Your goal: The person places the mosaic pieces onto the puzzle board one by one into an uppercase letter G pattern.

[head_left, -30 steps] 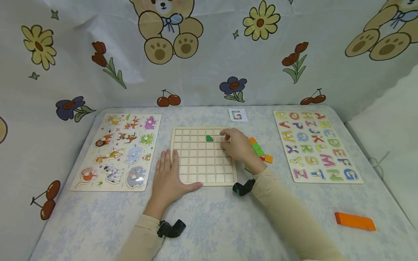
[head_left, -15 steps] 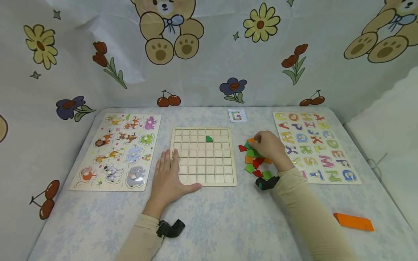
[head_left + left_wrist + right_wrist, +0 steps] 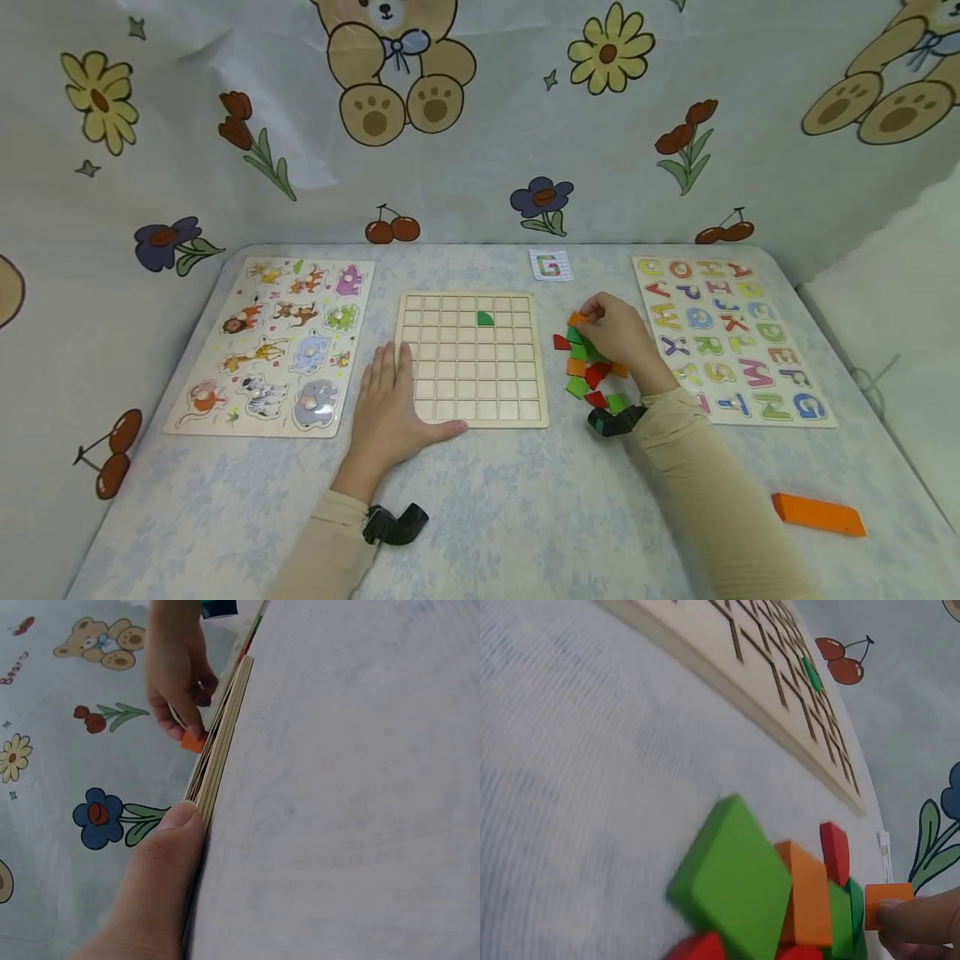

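A wooden grid board (image 3: 472,367) lies in the middle of the table, with one green quarter-round tile (image 3: 485,318) in a cell of its second row. My left hand (image 3: 388,417) rests along the board's left and front edges, fingers straight and thumb spread; the left wrist view shows the thumb (image 3: 161,862) against the board's edge. Right of the board, my right hand (image 3: 618,333) pinches an orange square tile (image 3: 887,904) between thumb and fingers. Below it is a loose pile of red, green and orange tiles (image 3: 577,387), partly hidden by the hand.
An animal puzzle board (image 3: 273,350) lies at the left and a letter puzzle board (image 3: 731,342) at the right. Behind the grid board is a small card (image 3: 551,265) with a coloured G pattern. An orange block (image 3: 817,514) lies at the front right.
My right hand has moved right from the board's upper right corner to the tile pile, where it now pinches an orange tile. The left hand has stayed in place.
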The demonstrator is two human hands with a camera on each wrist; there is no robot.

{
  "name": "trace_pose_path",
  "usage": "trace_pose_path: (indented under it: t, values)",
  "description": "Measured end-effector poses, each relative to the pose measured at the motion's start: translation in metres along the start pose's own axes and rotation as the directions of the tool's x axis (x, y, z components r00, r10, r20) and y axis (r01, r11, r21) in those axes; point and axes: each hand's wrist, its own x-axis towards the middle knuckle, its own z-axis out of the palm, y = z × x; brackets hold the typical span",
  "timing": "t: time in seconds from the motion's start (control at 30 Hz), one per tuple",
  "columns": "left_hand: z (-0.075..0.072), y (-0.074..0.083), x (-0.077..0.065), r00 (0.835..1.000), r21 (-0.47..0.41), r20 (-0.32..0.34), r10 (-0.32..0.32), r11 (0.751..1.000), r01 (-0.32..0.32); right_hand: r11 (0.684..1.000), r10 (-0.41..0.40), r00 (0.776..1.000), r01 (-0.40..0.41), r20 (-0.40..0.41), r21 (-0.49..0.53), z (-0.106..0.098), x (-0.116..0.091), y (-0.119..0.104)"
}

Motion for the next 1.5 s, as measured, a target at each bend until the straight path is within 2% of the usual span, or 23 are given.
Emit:
trace_pose_path:
  t: [0.13,0.4,0.53,0.7,1.17,1.37,1.5]
  values:
    - [-0.001,0.0,0.0,1.0,0.012,0.011,-0.007,1.0,0.007,0.996,-0.072,0.997,0.074,-0.038,0.052,0.005,0.002,-0.01]
    - [-0.004,0.002,0.001,0.999,0.02,0.032,-0.013,1.0,0.012,0.974,-0.18,0.984,0.178,0.004,0.137,0.029,0.008,-0.053]
    - [-0.004,0.002,0.001,0.999,0.017,0.034,-0.016,1.0,0.015,0.967,-0.198,0.979,0.189,0.041,0.171,0.046,0.01,-0.074]
    - [-0.005,-0.001,0.0,0.999,-0.014,0.036,-0.011,1.0,0.011,0.962,-0.209,0.976,0.193,0.063,0.191,0.063,0.014,-0.091]
    - [-0.005,-0.003,0.001,0.999,-0.032,0.035,-0.011,0.999,0.012,0.963,-0.259,0.963,0.252,0.069,0.092,0.083,0.023,-0.107]
    - [-0.005,-0.002,0.0,1.0,-0.033,0.025,-0.005,0.999,0.005,0.962,-0.271,0.959,0.273,0.078,-0.013,0.086,0.025,-0.112]
    - [-0.004,-0.003,0.0,1.0,-0.032,0.028,-0.01,0.999,0.011,0.95,-0.282,0.954,0.292,0.103,-0.107,0.086,0.023,-0.112]
